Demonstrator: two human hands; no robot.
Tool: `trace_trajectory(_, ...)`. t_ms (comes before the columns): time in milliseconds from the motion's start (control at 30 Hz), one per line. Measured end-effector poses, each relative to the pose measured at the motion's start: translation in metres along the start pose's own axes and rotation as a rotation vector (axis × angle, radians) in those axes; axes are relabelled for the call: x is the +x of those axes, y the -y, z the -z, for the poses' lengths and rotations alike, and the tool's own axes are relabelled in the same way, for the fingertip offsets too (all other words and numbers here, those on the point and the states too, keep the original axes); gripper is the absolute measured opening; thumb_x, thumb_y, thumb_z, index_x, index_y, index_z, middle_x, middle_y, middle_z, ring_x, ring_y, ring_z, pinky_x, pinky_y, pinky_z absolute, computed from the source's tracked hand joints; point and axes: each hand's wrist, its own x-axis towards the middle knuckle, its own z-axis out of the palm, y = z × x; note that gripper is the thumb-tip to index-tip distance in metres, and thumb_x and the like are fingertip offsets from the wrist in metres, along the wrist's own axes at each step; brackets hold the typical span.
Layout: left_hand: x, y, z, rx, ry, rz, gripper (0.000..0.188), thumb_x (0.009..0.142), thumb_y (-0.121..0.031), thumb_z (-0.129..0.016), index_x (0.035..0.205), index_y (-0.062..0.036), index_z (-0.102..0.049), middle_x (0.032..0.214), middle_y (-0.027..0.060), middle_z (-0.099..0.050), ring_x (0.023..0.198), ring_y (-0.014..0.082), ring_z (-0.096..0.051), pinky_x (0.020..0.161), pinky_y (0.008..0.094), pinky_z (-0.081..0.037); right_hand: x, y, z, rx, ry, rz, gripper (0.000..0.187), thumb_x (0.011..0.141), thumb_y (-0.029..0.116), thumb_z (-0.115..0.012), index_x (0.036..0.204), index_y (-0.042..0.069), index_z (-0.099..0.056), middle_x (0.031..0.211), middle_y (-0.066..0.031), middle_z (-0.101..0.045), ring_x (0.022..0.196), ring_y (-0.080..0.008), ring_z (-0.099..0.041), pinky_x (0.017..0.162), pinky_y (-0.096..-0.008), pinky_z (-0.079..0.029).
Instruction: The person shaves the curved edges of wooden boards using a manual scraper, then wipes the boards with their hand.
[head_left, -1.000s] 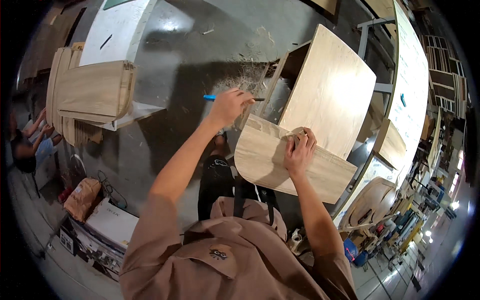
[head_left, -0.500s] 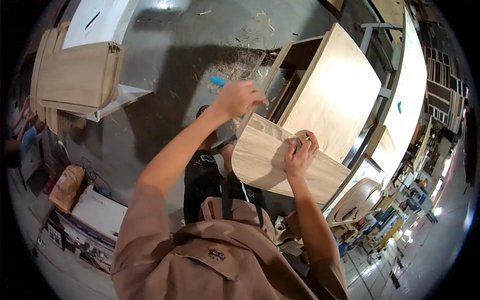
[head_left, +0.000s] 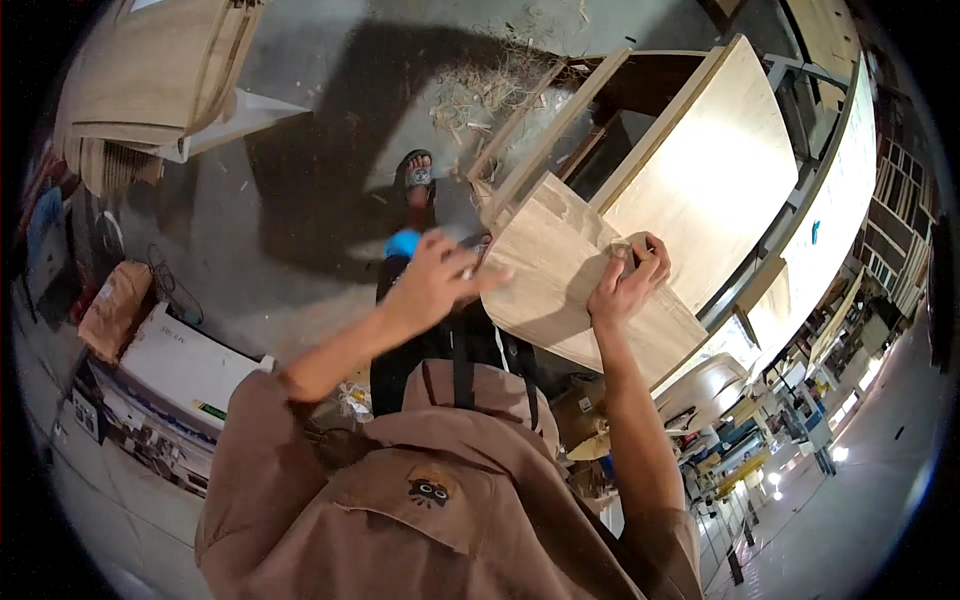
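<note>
A pale wooden board (head_left: 545,270) with a rounded near-left corner lies across the near end of a wooden cabinet carcass (head_left: 725,150). My right hand (head_left: 628,280) rests on this board near its far edge, fingers curled over a small brownish piece I cannot make out. My left hand (head_left: 435,285) is smeared by motion just left of the board's rounded edge. A blue tool (head_left: 402,243) sticks out behind its fingers; blur hides what kind it is.
Wood shavings (head_left: 480,95) litter the floor beyond the cabinet. Stacked curved panels (head_left: 150,75) stand at far left, a white box (head_left: 190,350) and paper bag (head_left: 115,310) at near left. A long, bright-topped table (head_left: 825,215) runs along the right.
My left hand has moved back toward me and down from the cabinet's open side, taking the blue tool along. My right hand stays on the board. The view has shifted.
</note>
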Motion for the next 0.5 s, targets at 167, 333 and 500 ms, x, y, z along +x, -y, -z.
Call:
trace_trajectory(167, -0.081, -0.057, -0.032, -0.111, 0.158, 0.088, 0.052, 0.11, -0.013, -0.068, 0.157, -0.0365, -0.069, 0.1, 0.0027, -0.071, 0.105, 0.0252, -0.065, 0.102, 0.0476, -0.05, -0.005, -0.008, -0.001, -0.006, -0.018, 0.022, 0.027, 0.107, 0.02, -0.066, 0.125, -0.001, -0.065, 0.149, -0.0199, -0.059, 0.138, -0.0437, -0.051, 0.118, -0.0579, -0.041)
trace_trajectory(333, -0.003, -0.025, -0.02, -0.034, -0.222, 0.241, 0.04, 0.115, -0.007, -0.06, 0.15, -0.0187, -0.074, 0.12, 0.0153, -0.079, 0.117, 0.0371, -0.07, 0.106, 0.0494, -0.053, -0.003, -0.004, 0.008, 0.022, -0.013, 0.031, 0.03, 0.106, 0.022, -0.07, 0.125, 0.0, -0.063, 0.149, -0.0198, -0.058, 0.139, -0.0451, -0.051, 0.119, -0.0586, -0.041)
trace_trajectory(500, -0.042, -0.061, -0.073, -0.024, -0.303, 0.412, 0.06, 0.097, -0.002, -0.067, 0.152, -0.0231, -0.075, 0.115, 0.0106, -0.075, 0.11, 0.0341, -0.066, 0.106, 0.0492, -0.049, -0.006, -0.003, 0.012, 0.099, -0.016, -0.01, 0.031, 0.105, 0.026, -0.074, 0.122, 0.003, -0.064, 0.148, -0.0172, -0.06, 0.139, -0.0434, -0.052, 0.119, -0.057, -0.043)
